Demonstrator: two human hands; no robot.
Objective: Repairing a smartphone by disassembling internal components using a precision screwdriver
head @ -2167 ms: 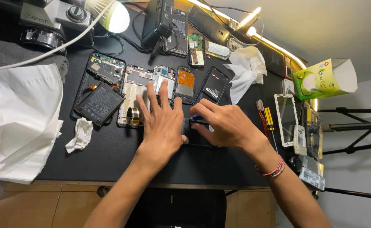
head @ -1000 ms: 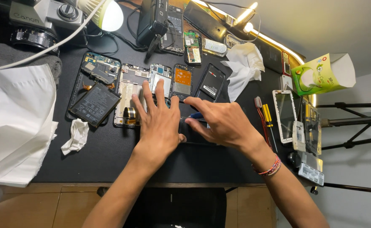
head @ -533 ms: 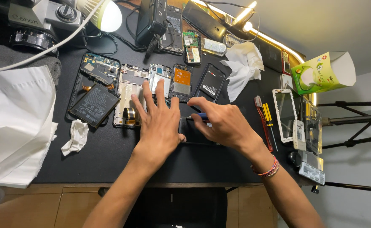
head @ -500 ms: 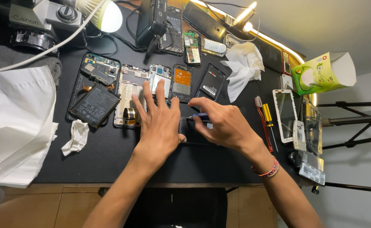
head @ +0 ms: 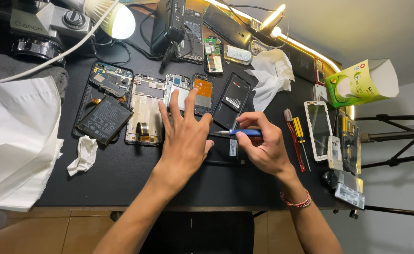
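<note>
two hands worked one dark phone [head: 223, 149]: left hand [head: 184, 138] lay flat, fingers spread, pinning it beneath; right hand [head: 262, 149] pinched a blue screwdriver [head: 241, 133], best kept upright and steady.

The right hand [head: 263, 148] has drawn its blue screwdriver [head: 242, 133] level, tip pointing toward nine o'clock, nearer the left hand [head: 184, 138] thumb than before.

Left hand [head: 184, 141] hides phone [head: 225, 149]; screwdriver tip unclear.
</note>
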